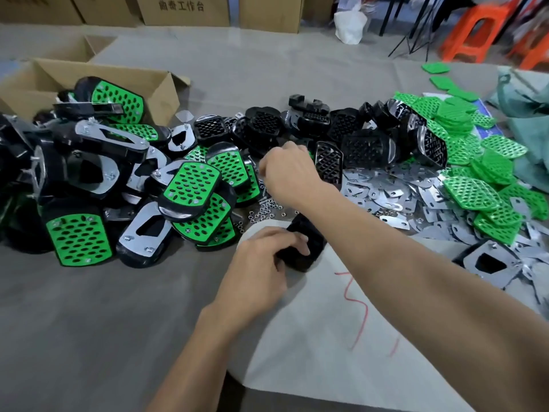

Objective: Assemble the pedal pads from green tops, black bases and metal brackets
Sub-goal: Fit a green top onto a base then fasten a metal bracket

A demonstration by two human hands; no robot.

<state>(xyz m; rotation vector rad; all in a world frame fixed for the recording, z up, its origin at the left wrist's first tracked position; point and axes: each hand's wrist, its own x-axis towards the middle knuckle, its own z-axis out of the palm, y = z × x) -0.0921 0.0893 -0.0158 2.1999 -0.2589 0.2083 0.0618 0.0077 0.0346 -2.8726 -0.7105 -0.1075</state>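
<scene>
My left hand (264,263) grips a black base (306,242) that lies on a white sheet (341,337) in front of me. My right hand (289,171) reaches forward with its fingers curled down over a scatter of small nuts and screws (267,208); whether it pinches one is hidden. Loose black bases (365,144) are heaped at the centre back. Flat metal brackets (395,191) lie spread to the right. Green tops (472,191) are piled at the far right. Assembled pedal pads (193,185) with green tops are stacked on the left.
An open cardboard box (38,81) stands at the back left behind the assembled pile. More cartons (184,10) line the far wall. Orange plastic stools (481,28) stand at the back right. A green-grey cloth bag (525,105) lies at the right edge. Grey felt (89,322) covers the table.
</scene>
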